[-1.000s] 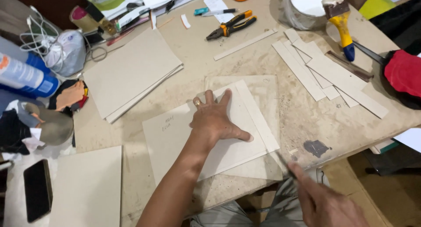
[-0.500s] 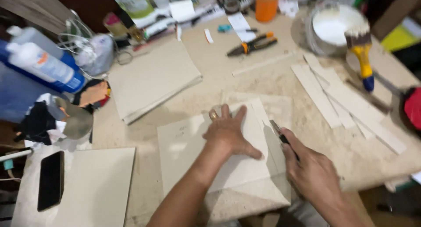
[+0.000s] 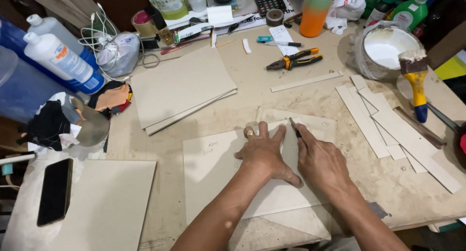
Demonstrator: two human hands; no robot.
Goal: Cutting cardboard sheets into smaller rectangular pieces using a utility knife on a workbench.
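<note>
1. Pressing flat, fingers spread: left hand (image 3: 264, 151) on grey cardboard sheet (image 3: 213, 178) at near table edge.
2. Gripping small knife (image 3: 294, 127), blade tip on sheet's upper right: right hand (image 3: 323, 161).
3. Lying beyond: stacked boards (image 3: 182, 88), cut strips (image 3: 388, 122) to right.
4. Resting farther back: pliers (image 3: 293, 62), brush (image 3: 415, 79) beside white paint tub (image 3: 383, 47).

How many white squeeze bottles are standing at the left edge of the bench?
2: one squeeze bottle in front with a blue base, and a second bottle just behind it toward the far-left corner. Others may be hidden off frame.
</note>
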